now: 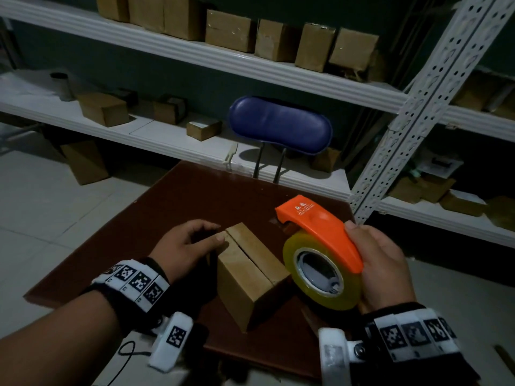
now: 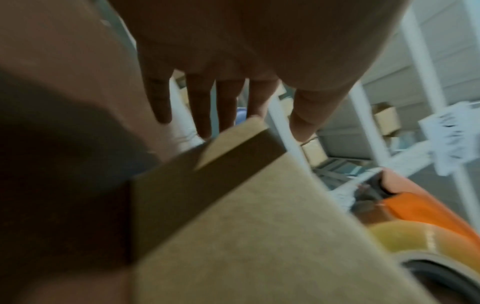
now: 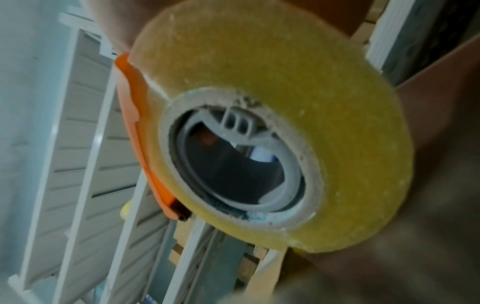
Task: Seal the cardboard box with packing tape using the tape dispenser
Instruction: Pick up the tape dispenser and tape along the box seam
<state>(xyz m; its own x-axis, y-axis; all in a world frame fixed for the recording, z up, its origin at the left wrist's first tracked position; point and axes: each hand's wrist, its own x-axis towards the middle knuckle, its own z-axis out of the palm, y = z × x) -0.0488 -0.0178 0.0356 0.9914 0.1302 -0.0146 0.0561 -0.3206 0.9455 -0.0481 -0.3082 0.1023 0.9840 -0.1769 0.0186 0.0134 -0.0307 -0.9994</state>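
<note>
A small cardboard box [image 1: 250,271] stands on the brown table [image 1: 172,207], its two top flaps down with an open seam between them. My left hand [image 1: 186,243] rests at the box's far left corner, thumb on the top flap and fingers stretched past the far edge. In the left wrist view the straight fingers [image 2: 202,107] reach over the box [image 2: 233,226]. To the right of the box, my right hand [image 1: 381,263] grips the orange tape dispenser [image 1: 317,227], which carries a yellowish tape roll [image 1: 320,274] and is held above the table. The roll [image 3: 298,82] fills the right wrist view.
A blue chair back [image 1: 280,125] stands just behind the table. White shelves [image 1: 195,59] with several cardboard boxes run behind it, and a perforated upright [image 1: 412,107] rises at the right. A black cable [image 1: 125,355] lies on the tiled floor at lower left.
</note>
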